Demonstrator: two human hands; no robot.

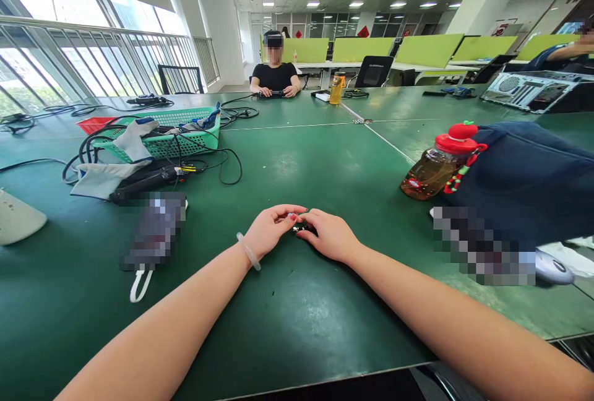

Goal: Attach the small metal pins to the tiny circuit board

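Observation:
My left hand (272,228) and my right hand (330,235) meet over the green table (297,327), fingertips touching or nearly so. Between them is a small dark, shiny item (302,228), mostly covered by the fingers and too small to name. The left thumb and fingers are pinched together at its left side. On its right side, the right thumb and fingers curl around it. A pale bracelet (249,252) circles the left wrist.
Left: a green basket (195,135) with cables and gloves, and a blurred phone (155,231). Right: a red-lidded bottle (431,169), a dark blue bag (524,178) and a mouse (553,267). A person (275,76) sits across the table, near an orange bottle (336,90).

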